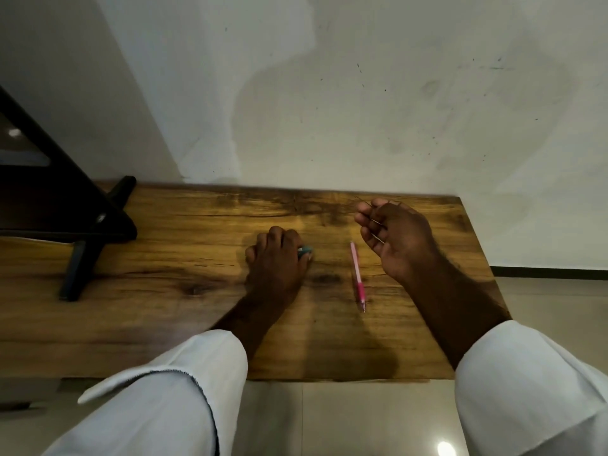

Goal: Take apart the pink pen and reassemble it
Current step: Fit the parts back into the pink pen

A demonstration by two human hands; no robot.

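The pink pen lies whole on the wooden table, between my two hands, its metal tip pointing toward me. Its grip section is a darker pink. My left hand rests knuckles-up on the table to the pen's left, fingers curled around a small teal object that pokes out by the thumb. My right hand hovers just right of the pen's far end, fingers curled around a few thin dark rods. Neither hand touches the pen.
A black angled stand with a foot on the table occupies the far left. A white wall runs right behind the table. The table's right edge drops to a tiled floor. White sleeves cover both forearms.
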